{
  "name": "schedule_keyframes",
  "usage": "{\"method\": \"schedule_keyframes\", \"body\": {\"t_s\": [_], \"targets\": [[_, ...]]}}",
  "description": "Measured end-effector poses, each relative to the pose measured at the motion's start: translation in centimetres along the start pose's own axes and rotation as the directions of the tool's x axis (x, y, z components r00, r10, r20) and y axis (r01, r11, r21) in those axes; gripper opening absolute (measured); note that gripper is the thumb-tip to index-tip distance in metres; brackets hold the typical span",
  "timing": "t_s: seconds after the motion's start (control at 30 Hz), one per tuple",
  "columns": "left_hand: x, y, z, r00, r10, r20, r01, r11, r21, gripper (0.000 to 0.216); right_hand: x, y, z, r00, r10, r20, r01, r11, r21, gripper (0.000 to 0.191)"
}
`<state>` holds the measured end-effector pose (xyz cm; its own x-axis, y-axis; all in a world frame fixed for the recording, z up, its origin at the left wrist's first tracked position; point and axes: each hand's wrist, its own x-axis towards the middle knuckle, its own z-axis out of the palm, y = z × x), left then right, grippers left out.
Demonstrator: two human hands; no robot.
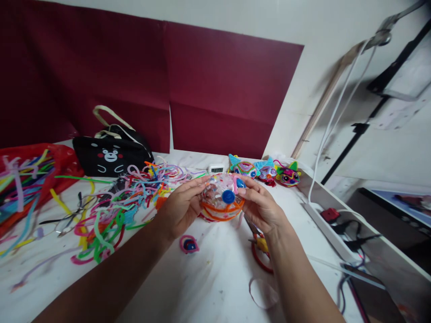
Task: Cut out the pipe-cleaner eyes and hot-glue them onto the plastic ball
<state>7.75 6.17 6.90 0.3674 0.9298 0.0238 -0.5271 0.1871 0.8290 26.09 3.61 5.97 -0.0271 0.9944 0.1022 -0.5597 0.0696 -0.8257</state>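
Both hands hold a clear plastic bottle craft (217,213) above the white table, its blue cap (228,196) facing me. Orange and pink fuzzy strips band its lower side. My left hand (183,204) is closed on the left side of the bottle. On the right, my right hand (262,206) pinches a small blue piece with a pink fuzzy edge (240,183) against the bottle; whether it is fixed there I cannot tell. A similar blue-and-pink piece (189,244) lies on the table below my left hand.
Red-handled scissors (261,265) and a yellow-handled tool (261,244) lie by my right forearm. Tangled pipe cleaners (116,224), eyeglasses (72,215) and a black bag (109,157) are leftward. Finished-looking crafts (247,168) and a small digital display (216,169) stand behind; a power strip (332,233) is right.
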Motion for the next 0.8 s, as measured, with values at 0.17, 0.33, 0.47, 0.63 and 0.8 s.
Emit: {"method": "schedule_keyframes", "body": {"t_s": [0.17,0.33,0.47,0.63,0.8], "targets": [[0.21,0.08,-0.15,0.999,-0.028,-0.015,0.027,0.997,-0.077,0.026,-0.02,0.09,-0.06,1.000,0.006,0.011,-0.006,0.999,0.037,0.045],[0.19,0.18,-0.03,0.999,-0.043,-0.026,0.040,0.995,-0.096,0.028,-0.08,0.15,-0.10,1.000,-0.005,0.023,0.005,1.000,0.029,0.044],[0.13,0.28,0.13,0.997,-0.056,-0.049,0.051,0.994,-0.098,0.029,-0.09,0.10,-0.12,1.000,-0.011,0.019,0.010,1.000,0.028,0.045],[0.20,0.43,0.04,0.996,-0.055,-0.065,0.049,0.995,-0.092,0.033,-0.15,0.00,-0.09,1.000,-0.014,0.017,0.013,0.999,0.030,0.043],[0.22,0.51,0.07,0.997,-0.063,-0.053,0.058,0.995,-0.080,0.038,-0.30,-0.13,0.20,1.000,-0.031,0.005,0.030,0.998,0.049,0.035]]}}
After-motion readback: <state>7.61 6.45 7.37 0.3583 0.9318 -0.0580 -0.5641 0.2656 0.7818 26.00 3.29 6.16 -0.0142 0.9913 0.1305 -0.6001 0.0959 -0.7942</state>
